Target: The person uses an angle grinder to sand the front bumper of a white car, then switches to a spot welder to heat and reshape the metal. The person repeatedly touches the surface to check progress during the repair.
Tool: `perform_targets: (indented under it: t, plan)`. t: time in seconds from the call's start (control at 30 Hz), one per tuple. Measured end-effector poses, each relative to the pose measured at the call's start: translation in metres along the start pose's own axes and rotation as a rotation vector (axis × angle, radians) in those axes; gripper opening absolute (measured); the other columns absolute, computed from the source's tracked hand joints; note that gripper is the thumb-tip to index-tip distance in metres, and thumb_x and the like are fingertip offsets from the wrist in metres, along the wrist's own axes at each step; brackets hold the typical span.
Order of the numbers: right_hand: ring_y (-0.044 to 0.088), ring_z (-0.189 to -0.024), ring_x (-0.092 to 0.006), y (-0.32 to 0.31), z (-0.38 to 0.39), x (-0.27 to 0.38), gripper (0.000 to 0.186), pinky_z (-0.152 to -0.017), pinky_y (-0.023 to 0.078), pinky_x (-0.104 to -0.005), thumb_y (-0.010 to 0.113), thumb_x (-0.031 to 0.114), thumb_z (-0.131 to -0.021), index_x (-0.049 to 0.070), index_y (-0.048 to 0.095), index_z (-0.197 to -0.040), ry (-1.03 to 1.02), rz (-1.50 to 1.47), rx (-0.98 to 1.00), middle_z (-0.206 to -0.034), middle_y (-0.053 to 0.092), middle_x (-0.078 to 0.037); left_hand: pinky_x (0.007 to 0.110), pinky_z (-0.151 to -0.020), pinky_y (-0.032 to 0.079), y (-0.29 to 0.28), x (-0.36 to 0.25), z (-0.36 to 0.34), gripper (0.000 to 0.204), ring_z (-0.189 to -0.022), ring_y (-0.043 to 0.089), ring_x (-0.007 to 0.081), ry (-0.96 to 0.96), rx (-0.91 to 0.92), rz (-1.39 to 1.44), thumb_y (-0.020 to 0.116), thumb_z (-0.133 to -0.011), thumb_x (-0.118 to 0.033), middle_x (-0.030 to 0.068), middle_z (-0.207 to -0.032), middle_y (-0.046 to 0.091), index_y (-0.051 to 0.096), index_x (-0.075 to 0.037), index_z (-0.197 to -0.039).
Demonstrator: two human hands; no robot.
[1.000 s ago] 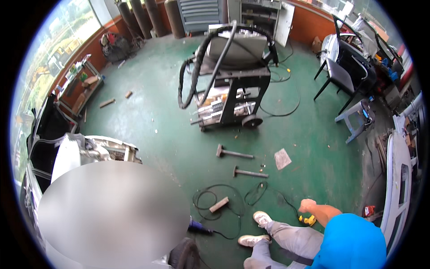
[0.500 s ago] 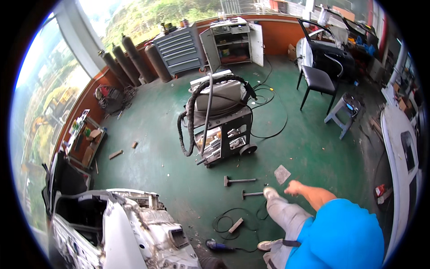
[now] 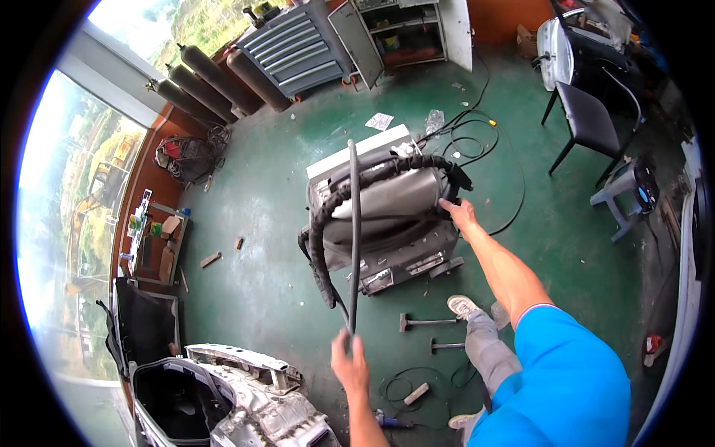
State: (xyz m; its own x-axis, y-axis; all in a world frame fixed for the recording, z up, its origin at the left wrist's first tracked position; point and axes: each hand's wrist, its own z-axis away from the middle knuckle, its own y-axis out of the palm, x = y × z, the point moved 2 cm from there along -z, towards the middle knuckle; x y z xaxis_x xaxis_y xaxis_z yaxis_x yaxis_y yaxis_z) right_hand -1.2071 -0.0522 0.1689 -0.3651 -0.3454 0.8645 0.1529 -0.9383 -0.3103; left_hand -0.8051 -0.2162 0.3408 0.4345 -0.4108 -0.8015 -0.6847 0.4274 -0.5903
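Machine with a rounded, dark grey casing (image 3: 406, 197) stands on a black metal wheeled cart (image 3: 439, 246), and that is what I have both arms reaching for. My right grip (image 3: 456, 211) is up against the machine's right side, above the cart's right edge; the fingers point inward at the dark parts there, yet from my end I cannot tell whether they are closed on anything. My left grip (image 3: 350, 354) is out in front of the cart's near left corner, at the lower end of a smooth, dark grey hose (image 3: 354, 223) that rises past the machine's left part. That hand is blurred: thumb and fingers flank the hose end, and I cannot tell if they have closed on it. So the machine lies beyond my left grip and directly left of my right one. A thick black sleeved cable (image 3: 323, 223) arches across the casing and drops over the cart's left edge. On the green painted floor (image 3: 261, 276), nearer me than the cart, I see two grey long-handled hammers (image 3: 428, 322), roughly parallel, and a pale oblong block (image 3: 416, 394).
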Motion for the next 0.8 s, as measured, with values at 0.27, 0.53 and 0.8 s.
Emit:
perform_targets:
  t: [0.27, 0.53, 0.8]
  plan:
    - [0.064, -0.097, -0.0257, -0.001, -0.023, 0.030, 0.060, -0.085, 0.050, -0.0375, 0.081, 0.032, -0.069, -0.010, 0.063, -0.109, 0.226, -0.285, 0.265, -0.102, 0.069, -0.017, 0.035, -0.076, 0.050, 0.106, 0.041, -0.213, 0.031, -0.085, 0.066, 0.0216, -0.575, 0.292, -0.209, 0.059, -0.091, -0.029, 0.0135, -0.088, 0.070, 0.071, -0.002, -0.103]
    - [0.061, -0.065, -0.0158, -0.062, -0.017, 0.014, 0.024, -0.060, 0.051, -0.0309, 0.075, 0.022, -0.077, 0.006, 0.061, -0.089, 0.381, -0.604, 0.452, -0.078, 0.062, -0.005, 0.038, -0.060, 0.048, 0.201, 0.199, -0.195, 0.042, -0.065, 0.062, 0.0228, -0.903, 0.319, 0.139, 0.064, -0.088, -0.039, 0.0117, -0.067, 0.061, 0.069, 0.002, -0.089]
    - [0.057, -0.061, -0.0170, -0.089, -0.003, 0.027, 0.033, -0.057, 0.048, -0.0321, 0.079, 0.029, -0.074, 0.007, 0.059, -0.090, 0.259, -0.549, 0.412, -0.074, 0.058, -0.004, 0.033, -0.059, 0.045, 0.214, 0.232, -0.178, 0.028, -0.067, 0.057, 0.0158, -0.594, 0.201, 0.283, 0.066, -0.094, -0.022, 0.0088, -0.079, 0.068, 0.068, 0.006, -0.097]
